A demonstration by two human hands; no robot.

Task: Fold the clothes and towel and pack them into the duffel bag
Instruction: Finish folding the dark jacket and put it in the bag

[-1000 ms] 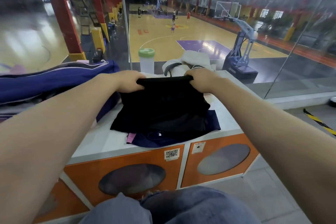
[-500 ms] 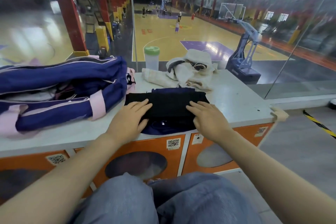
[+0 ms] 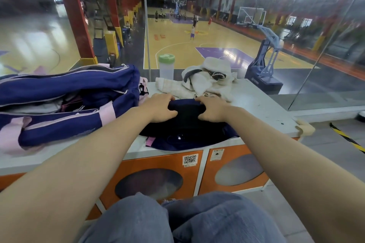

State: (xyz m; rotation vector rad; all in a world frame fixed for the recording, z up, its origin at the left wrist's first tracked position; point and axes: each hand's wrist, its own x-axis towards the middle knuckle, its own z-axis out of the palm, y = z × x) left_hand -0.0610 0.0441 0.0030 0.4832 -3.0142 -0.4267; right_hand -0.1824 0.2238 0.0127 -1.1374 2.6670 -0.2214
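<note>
A folded black garment lies on a navy garment at the front of the white counter. My left hand and my right hand grip the far edge of the black and navy stack, fingers curled over it. The navy and pink duffel bag lies unzipped on the counter to the left, with pale cloth showing inside. A crumpled white towel and pale clothes are heaped just behind my hands.
A clear bottle with a green lid stands behind the towel heap by the glass wall. Orange locker fronts sit under the counter. My knees in blue jeans are below. A basketball court lies beyond the glass.
My hands lay flat on the near part of the black garment half a second ago. They have moved to its far edge and curled round the stack.
</note>
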